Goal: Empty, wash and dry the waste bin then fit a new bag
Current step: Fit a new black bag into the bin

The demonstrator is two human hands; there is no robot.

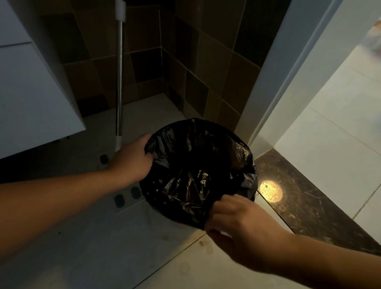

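Observation:
A round waste bin stands on the floor in the dim corner, wholly covered by a crinkled black plastic bag (197,168) that lines its mouth and drapes over the rim. My left hand (133,159) grips the bag's edge at the bin's left side, fingers curled over the rim. At the near right side, my right hand (232,219) pinches the bag's edge. The bin's own walls are hidden under the bag.
A metal mop handle (120,77) leans upright just left of the bin. A white cabinet (25,91) hangs at the left. Brown tiled walls close the corner behind. A white door frame (280,82) and dark marble threshold (308,202) lie to the right.

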